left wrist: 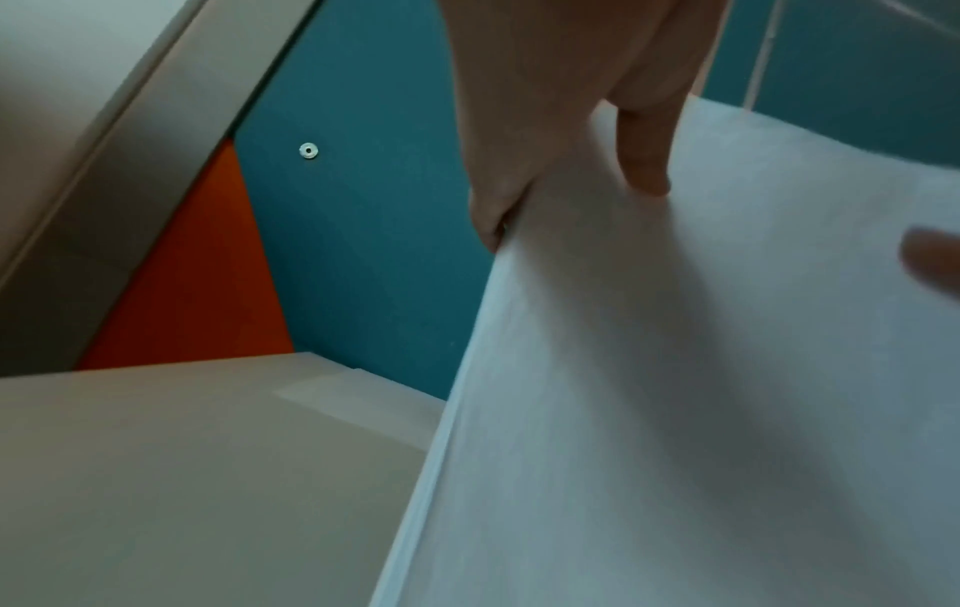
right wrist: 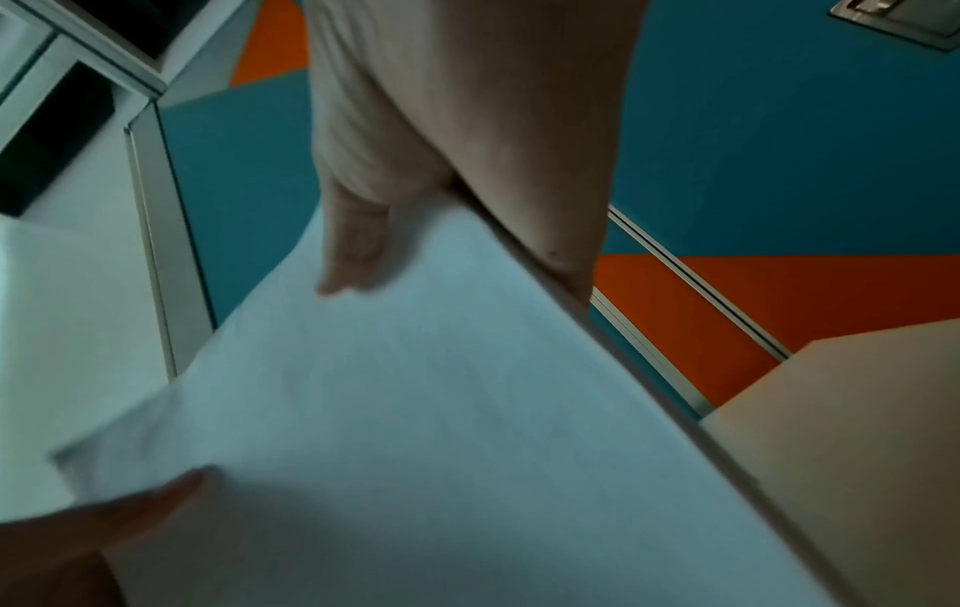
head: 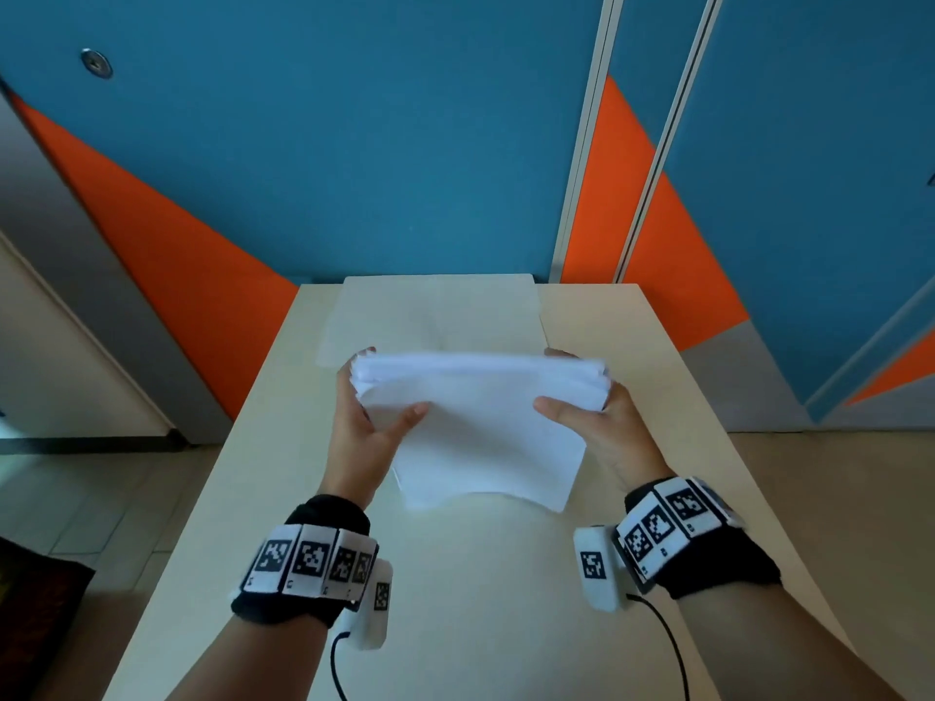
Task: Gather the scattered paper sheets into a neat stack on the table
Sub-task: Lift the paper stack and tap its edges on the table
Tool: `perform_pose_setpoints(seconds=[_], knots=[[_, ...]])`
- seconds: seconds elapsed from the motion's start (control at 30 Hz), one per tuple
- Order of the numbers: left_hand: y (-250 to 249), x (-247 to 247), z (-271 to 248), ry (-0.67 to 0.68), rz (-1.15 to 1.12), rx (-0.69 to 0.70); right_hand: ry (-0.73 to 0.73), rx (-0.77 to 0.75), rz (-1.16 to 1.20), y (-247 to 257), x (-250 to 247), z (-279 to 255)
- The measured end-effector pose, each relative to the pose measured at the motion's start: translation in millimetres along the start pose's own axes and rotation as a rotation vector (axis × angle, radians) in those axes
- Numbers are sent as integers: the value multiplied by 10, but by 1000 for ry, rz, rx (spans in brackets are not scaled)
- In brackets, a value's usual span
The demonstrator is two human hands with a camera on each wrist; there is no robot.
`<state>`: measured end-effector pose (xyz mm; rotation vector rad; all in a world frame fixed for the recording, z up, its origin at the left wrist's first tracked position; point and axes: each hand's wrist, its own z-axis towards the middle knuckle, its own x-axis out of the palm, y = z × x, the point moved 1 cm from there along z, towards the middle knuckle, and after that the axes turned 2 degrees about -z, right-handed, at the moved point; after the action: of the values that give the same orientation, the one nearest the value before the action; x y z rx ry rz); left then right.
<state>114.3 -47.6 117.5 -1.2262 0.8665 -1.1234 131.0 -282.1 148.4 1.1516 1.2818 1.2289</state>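
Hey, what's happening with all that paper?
A person is tidying a stack of white paper sheets. The left hand and right hand grip its opposite sides, thumbs on top, holding it above the pale table. Its edges are not quite flush. Another sheet lies flat at the table's far end.

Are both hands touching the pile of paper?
Touching. In the head view the left hand and right hand grip opposite sides of the paper stack, thumbs on top.
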Motion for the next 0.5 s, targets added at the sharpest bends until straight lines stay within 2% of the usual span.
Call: perform_pose_setpoints(seconds=[0.07,0.13,0.23,0.3,0.4,0.5], knots=[[14,22,-49,-48,71,72,-44,-25,94,-43,-11,-31],[-35,64,-71,-73,197,200,-127,-92,133,-44,-9,-38],[-96,113,-54,-84,418,420,-280,-211,140,32,51,-23],[-106,124,-37,-67,537,515,-337,-247,141,66,104,0],[-98,88,-21,-45,597,524,-391,-240,137,54,114,42],[-121,58,2,-39,541,469,-446,-262,142,63,58,61]])
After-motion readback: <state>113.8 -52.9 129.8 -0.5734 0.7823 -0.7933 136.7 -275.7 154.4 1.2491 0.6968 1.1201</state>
